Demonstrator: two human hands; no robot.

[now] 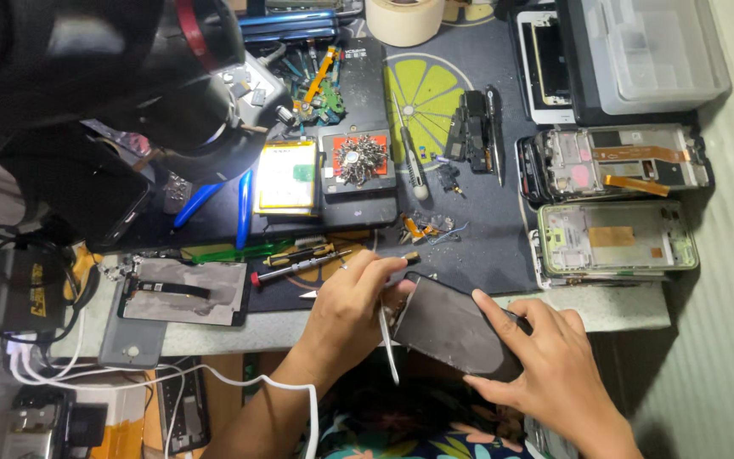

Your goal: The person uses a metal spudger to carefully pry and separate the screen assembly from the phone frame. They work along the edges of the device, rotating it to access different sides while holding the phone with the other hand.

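While the left hand (352, 302) pinches a thin tool (386, 333), the right hand (554, 374) grips the dark phone (452, 327) between them.

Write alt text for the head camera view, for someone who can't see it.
Seen from above, a person's right hand steadies a dark phone at the edge of a cluttered repair bench, while the left hand works a thin tool at the phone's edge. Opened phone frames, screwdrivers and a tape roll lie around.
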